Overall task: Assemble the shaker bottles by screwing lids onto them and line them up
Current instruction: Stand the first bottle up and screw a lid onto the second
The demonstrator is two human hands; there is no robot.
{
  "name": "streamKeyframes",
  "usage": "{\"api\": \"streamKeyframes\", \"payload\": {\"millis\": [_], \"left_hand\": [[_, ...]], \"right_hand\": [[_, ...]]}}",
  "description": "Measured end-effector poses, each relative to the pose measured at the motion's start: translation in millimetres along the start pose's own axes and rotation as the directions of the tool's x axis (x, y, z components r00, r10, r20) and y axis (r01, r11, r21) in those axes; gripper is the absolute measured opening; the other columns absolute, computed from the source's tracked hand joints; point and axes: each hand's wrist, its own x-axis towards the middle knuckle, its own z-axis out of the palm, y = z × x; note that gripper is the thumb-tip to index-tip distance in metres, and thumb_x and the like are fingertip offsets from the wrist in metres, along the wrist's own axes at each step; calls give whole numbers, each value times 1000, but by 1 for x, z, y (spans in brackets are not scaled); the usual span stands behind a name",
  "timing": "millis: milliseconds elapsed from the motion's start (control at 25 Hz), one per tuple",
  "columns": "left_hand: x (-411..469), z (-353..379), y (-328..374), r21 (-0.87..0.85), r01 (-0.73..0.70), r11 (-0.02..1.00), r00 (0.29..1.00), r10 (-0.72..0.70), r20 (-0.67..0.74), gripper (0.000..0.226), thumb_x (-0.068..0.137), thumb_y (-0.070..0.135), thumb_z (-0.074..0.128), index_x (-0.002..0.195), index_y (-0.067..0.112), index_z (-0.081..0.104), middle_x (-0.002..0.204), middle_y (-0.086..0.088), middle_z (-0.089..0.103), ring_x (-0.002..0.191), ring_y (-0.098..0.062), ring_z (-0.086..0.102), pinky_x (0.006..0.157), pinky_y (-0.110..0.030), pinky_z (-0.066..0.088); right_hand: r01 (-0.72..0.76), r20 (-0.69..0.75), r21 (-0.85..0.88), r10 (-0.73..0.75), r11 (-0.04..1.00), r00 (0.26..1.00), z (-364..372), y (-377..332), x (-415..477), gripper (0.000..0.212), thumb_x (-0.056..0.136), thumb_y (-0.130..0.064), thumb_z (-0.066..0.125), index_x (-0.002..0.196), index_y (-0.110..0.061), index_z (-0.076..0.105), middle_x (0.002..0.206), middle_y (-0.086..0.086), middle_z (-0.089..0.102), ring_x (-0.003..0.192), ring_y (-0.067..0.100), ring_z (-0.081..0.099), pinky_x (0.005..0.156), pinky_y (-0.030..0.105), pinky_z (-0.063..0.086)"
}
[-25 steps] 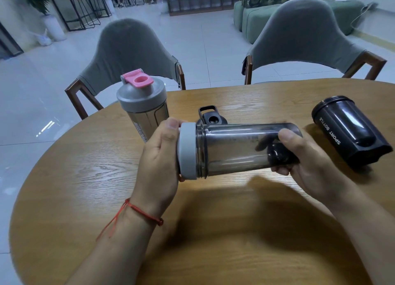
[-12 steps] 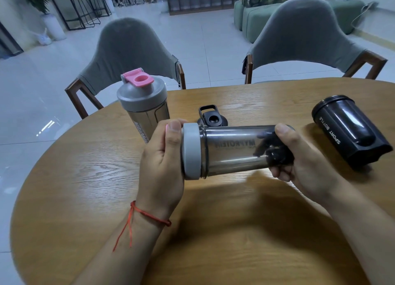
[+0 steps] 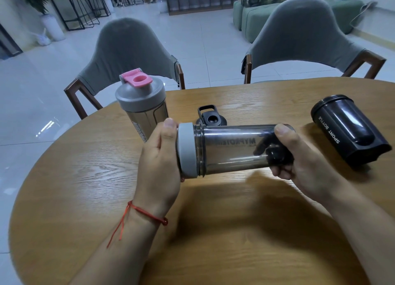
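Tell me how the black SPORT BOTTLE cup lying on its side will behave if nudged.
The black plastic cup lying on its side is round-bodied, so it will probably roll across the smooth wooden table. Its open mouth suggests it is empty and light. The glossy wall may be slippery.

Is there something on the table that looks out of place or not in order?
Yes: the black bottle lies on its side without a lid, right of the hands. Its likely black lid sits apart, behind the held bottle.

A: Can you see the left hand's fingers (image 3: 181,179)?
B: Barely; the grey lid (image 3: 186,153) hides them. The black lid (image 3: 210,119) is half covered by the smoky bottle (image 3: 230,150).
A: The table (image 3: 85,177)?
B: Cut off below.
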Motion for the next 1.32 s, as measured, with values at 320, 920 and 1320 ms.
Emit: {"api": "streamKeyframes", "payload": {"millis": [320,920,1320], "left_hand": [[-2,1,4,15,-13,1000,1000,13,4,55,111,55,39,106,12,73,89,-26,70,70,-33,67,49,-33,46],[-7,4,6,0,-6,1000,992,6,124,48,88,74,60,115,36,68,104,-2,78,87,-19,78,62,-31,59],[-3,2,7,-92,60,994,995,-52,87,57,86,71,64,109,18,67,81,2,72,63,-7,69,47,-18,49]], "right_hand": [[-23,-39,21,24,1000,999,5,-2,0,67,98,-53,43,127,7,54,71,-6,73,52,9,54,43,19,36],[-187,-105,68,193,980,975,4,-3,-4,64,97,-67,51,110,-7,70,67,3,61,50,14,50,43,25,33],[-95,-124,-5,94,995,988,9,-8,-7,71,91,-68,46,119,-6,65,59,-3,63,51,11,53,44,22,39]]}}
